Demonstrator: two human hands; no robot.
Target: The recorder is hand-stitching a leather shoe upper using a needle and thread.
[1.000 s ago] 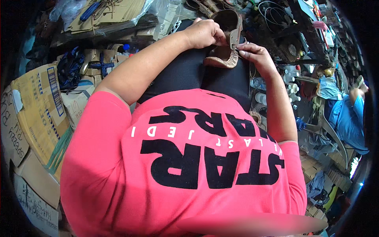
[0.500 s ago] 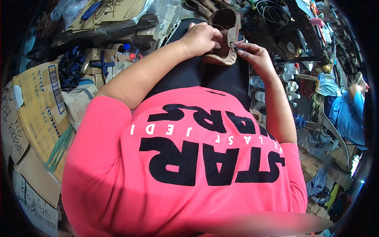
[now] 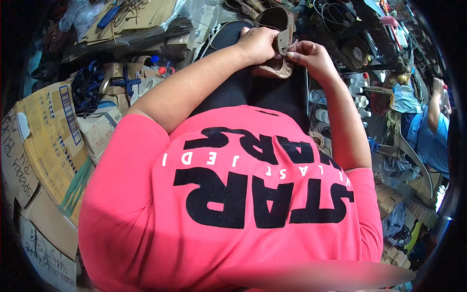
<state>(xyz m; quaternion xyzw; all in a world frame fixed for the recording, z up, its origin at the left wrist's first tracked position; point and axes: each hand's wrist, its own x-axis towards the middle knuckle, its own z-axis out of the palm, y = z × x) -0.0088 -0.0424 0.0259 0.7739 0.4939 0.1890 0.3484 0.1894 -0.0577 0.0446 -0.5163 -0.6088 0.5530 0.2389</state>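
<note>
A tan leather shoe (image 3: 271, 72) rests over my thighs, its dark inside partly showing. A light strap (image 3: 285, 43) with small holes crosses its opening. My left hand (image 3: 260, 46) is closed on the shoe from the left; its fingertips are hidden behind the strap and inside the opening. On the other side, my right hand (image 3: 311, 58) pinches thumb and forefinger together right against the strap's edge. Whatever is between those fingertips is too small to make out.
Cardboard boxes (image 3: 48, 141) are stacked at the left. Beyond my left arm, a bench carries brown sheets (image 3: 138, 22) and a blue-handled tool (image 3: 111, 15). White bottles (image 3: 361, 101) stand past my right forearm. At the far right sits another person in a blue shirt (image 3: 430, 138).
My left hand has shifted slightly right toward the strap. My right hand has come in against the strap's edge; the small shiny thing at its fingertips no longer shows.
</note>
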